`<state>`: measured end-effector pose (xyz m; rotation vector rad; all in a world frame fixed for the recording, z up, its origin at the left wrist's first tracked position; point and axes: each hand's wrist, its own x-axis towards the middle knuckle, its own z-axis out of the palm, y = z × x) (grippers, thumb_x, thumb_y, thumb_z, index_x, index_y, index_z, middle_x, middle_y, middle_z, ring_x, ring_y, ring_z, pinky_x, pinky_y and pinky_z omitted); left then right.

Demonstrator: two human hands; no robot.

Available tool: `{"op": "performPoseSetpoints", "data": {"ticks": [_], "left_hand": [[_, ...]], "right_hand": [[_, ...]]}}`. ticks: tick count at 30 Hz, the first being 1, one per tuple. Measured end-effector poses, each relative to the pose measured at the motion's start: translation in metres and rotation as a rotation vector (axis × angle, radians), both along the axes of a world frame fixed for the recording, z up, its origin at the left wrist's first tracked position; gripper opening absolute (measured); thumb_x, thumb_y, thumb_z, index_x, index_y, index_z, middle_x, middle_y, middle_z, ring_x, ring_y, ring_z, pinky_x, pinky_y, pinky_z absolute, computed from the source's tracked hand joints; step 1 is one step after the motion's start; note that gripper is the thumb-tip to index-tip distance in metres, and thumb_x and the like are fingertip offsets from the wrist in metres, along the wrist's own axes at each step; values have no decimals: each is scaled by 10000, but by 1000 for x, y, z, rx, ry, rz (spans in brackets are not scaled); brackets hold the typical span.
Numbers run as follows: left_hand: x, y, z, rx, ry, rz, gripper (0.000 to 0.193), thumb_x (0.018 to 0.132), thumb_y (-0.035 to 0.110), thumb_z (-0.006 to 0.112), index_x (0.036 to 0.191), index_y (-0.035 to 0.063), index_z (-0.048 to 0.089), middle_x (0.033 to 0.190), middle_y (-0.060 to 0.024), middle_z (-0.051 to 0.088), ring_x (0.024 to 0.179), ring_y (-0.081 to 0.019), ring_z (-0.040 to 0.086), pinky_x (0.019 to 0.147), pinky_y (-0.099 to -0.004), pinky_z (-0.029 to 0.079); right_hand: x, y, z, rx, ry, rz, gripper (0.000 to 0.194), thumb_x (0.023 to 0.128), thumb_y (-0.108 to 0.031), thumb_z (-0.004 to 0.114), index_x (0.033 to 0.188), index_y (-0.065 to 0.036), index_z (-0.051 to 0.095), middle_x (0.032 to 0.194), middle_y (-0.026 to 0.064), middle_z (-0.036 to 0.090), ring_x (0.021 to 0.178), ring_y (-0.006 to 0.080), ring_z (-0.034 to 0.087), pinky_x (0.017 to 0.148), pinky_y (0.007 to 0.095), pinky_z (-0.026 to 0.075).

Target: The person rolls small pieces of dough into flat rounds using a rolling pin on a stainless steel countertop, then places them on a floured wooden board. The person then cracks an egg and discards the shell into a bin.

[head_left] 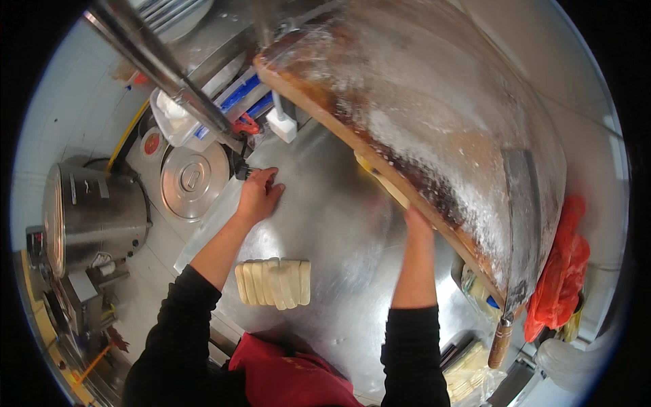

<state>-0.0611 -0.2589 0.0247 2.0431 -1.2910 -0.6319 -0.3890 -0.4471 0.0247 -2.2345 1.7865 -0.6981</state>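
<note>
My left hand (260,196) is at the left edge of a stainless steel table (325,224), fingers bent, beside a small black fitting (242,169). Whether its fingertips grip that fitting cannot be told. My right hand (418,219) reaches under the front edge of a large floured wooden board (432,91); its fingers are hidden there. A yellowish strip-like thing (379,175) shows along the board's underside, just ahead of this hand. Pale dough strips (273,283) lie side by side on the steel, between my forearms. Across the board's right end rests a long-bladed knife (524,219), its wooden handle (501,341) overhanging.
To the left stand a large steel pot (101,219) and a round steel lid (195,183). A metal pole (157,66) rises near a plastic tub (175,109) and a white block on a cord (281,126). A red plastic bag (557,274) hangs at right. Bagged pale strips (468,371) lie below.
</note>
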Motion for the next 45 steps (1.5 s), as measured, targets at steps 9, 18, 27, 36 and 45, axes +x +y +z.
{"op": "performPoseSetpoints", "data": {"ticks": [9,18,27,36,45], "left_hand": [[-11,11,-2,-122,-103,-111,600,777,183,786,1312,37,556,1071,-193,568,983,-395,592,862,-454,506],[-14,10,4,12,-51,-100,687,756,231,783,1373,75,528,1172,-206,546,1104,-414,561,952,-454,486],[-15,9,7,33,-46,-99,706,759,232,779,1392,82,506,1184,-211,530,1099,-405,562,946,-449,483],[-21,9,8,42,-104,-96,722,758,234,781,1397,73,486,1146,-213,518,1073,-413,554,917,-460,486],[-23,11,2,21,-180,-150,753,775,234,774,1417,28,439,1147,-201,507,1071,-381,553,950,-444,484]], "right_hand": [[-129,34,47,102,-405,-393,280,989,-207,546,1235,-75,560,1192,104,591,1087,268,551,904,387,441],[30,-11,24,70,-368,-77,191,976,-155,579,1146,-69,595,1075,98,622,966,243,589,799,350,469],[37,-21,19,191,-1023,-177,103,964,-104,612,1057,-63,630,958,93,653,845,218,626,694,313,497],[4,-10,20,435,-1276,-318,130,997,-120,586,1108,-52,584,926,62,640,727,153,614,623,245,503],[-151,67,43,187,-1022,-593,192,1022,-164,529,1128,-58,649,939,57,671,702,137,598,606,237,485]]}}
